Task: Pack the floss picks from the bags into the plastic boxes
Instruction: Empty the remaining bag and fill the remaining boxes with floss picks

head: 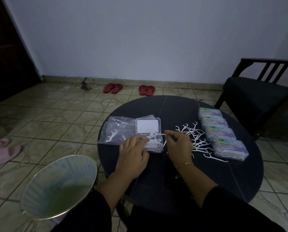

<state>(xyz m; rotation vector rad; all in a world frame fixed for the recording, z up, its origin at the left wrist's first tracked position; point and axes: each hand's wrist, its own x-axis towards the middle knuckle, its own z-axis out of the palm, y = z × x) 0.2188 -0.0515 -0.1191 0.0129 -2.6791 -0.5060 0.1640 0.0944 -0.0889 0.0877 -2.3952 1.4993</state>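
A clear plastic box stands open on the round dark table, its lid raised at the back, with several white floss picks inside. My left hand rests at the box's left edge, fingers on the picks. My right hand pinches one white floss pick over the box. A loose pile of floss picks lies to the right. A clear bag holding one pick lies on the left.
Several closed, filled boxes sit in a row at the table's right. A waste bin stands at the lower left on the tiled floor. A dark chair is at the right. Red sandals lie by the wall.
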